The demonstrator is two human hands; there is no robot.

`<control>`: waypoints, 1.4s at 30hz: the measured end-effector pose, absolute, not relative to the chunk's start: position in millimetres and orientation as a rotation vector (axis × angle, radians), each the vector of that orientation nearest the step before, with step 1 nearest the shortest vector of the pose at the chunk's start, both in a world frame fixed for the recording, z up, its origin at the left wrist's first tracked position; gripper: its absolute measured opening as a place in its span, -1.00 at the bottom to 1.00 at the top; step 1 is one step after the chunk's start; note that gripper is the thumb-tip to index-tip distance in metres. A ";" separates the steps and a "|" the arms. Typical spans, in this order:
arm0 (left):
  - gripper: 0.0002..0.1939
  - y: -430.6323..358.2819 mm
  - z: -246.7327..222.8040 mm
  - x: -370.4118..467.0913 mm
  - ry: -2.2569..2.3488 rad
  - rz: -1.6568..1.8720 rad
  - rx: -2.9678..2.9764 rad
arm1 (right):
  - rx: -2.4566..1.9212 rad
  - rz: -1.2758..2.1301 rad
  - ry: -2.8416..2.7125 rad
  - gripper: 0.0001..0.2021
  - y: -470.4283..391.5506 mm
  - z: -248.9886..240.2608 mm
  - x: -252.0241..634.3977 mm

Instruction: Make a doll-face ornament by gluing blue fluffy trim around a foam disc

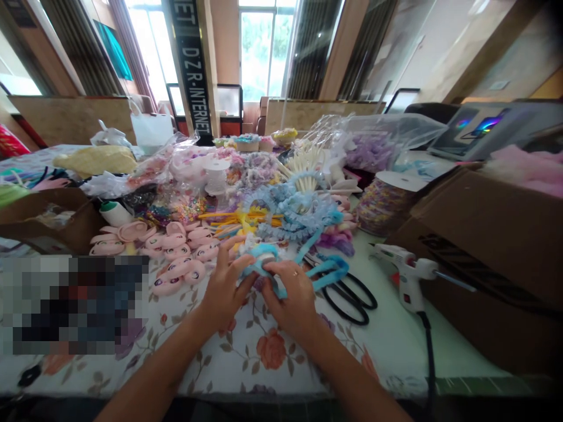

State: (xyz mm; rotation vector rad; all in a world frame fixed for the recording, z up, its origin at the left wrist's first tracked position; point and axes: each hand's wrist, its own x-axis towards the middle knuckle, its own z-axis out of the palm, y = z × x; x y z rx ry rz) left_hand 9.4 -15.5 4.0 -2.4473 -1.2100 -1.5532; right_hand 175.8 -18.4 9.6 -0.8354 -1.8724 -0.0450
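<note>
My left hand and my right hand meet over the tablecloth, their fingers pinching a light blue fuzzy strip. The strip curls around a small greyish piece, mostly hidden by my fingers. Its loose tail bends off to the right, across the black-handled scissors. Just behind my hands lie a blue ruffled trim and some yellow-orange sticks. Several pink plush pieces with printed eyes lie to the left of my left hand.
A white glue gun with a black cord stands at the right, beside a large cardboard box. Behind it is a spool of multicoloured yarn. Clear bags and a white spool crowd the back. Another box stands left.
</note>
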 end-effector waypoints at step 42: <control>-0.56 -18.4 -12.3 11.5 -1.116 -1.554 -2.264 | -1.296 0.877 -1.678 -0.82 -14.3 74.5 176.0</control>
